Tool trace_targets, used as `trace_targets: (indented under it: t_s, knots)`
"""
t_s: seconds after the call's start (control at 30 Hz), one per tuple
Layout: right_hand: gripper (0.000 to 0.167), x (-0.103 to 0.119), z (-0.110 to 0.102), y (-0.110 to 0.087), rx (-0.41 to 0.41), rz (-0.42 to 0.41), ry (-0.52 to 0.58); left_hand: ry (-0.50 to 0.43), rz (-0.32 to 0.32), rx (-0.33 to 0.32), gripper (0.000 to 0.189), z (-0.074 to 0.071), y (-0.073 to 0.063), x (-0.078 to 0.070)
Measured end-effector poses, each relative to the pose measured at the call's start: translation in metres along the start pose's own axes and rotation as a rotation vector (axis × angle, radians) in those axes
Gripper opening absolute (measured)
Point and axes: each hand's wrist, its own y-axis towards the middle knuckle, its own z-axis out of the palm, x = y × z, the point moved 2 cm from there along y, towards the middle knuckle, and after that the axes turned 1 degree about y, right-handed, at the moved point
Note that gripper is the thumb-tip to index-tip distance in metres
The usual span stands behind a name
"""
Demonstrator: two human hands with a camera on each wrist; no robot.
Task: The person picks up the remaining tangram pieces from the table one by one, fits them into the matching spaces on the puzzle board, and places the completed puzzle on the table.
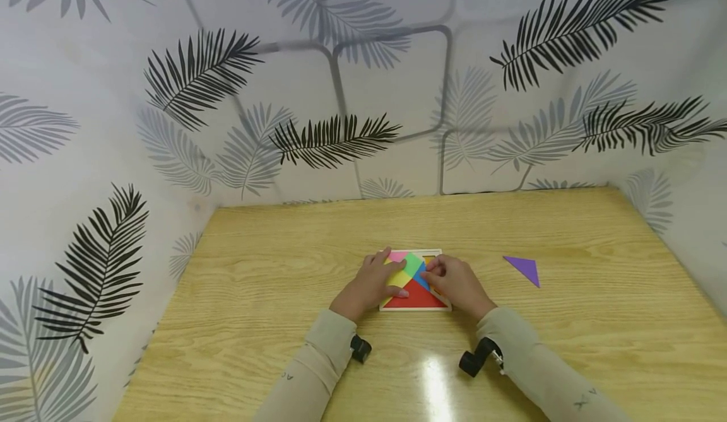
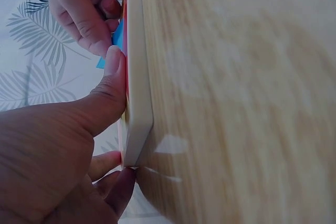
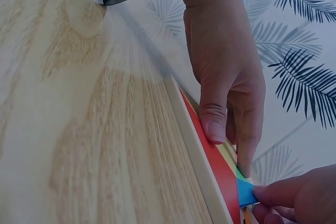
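Observation:
A light-framed tangram tray (image 1: 414, 309) lies on the table in the head view. It holds a red triangle (image 1: 417, 297), a yellow piece (image 1: 397, 275), a pink piece (image 1: 397, 256) and a green piece (image 1: 413, 264). My left hand (image 1: 366, 286) rests over the tray's left side, its thumb on the red triangle and a straight finger on the green piece; other fingers touch the tray's edge. Between thumb and fingertip, my right hand (image 1: 459, 284) pinches a blue piece (image 3: 245, 192), tilted up at the tray's right part. Fingers hide some of the blue piece.
A purple triangle (image 1: 525, 269) lies loose on the wooden table (image 1: 272, 270), right of the tray. Leaf-patterned fabric (image 1: 363, 94) rises behind the table and at its sides. Each wrist wears a small black camera, such as the right wrist camera (image 1: 476, 359).

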Motion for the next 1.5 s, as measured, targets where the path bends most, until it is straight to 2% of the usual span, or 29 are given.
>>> trace_targets:
  t_s: [0.3,1.03,1.27,1.37,1.5]
  knots:
    - [0.018,-0.0007,0.0003,0.0010,-0.004,0.018,-0.053,-0.003,0.008,-0.006,0.069,-0.0015,-0.0006,-0.0008]
    - [0.021,-0.0019,0.0051,-0.0024,0.011,-0.021,-0.163,0.005,0.005,-0.006,0.069,-0.0022,-0.0018,-0.0023]
    - [0.018,-0.0049,0.0027,-0.0041,-0.064,-0.112,-0.112,0.004,0.004,-0.005,0.070,-0.0013,-0.0009,-0.0014]
    - [0.026,-0.0071,0.0008,-0.0042,-0.091,-0.153,-0.105,-0.003,-0.001,-0.001,0.070,-0.0008,-0.0007,-0.0008]
    - [0.034,-0.0086,-0.0012,-0.0044,-0.070,-0.178,-0.132,-0.003,0.002,-0.002,0.070,0.0002,-0.0004,0.0000]
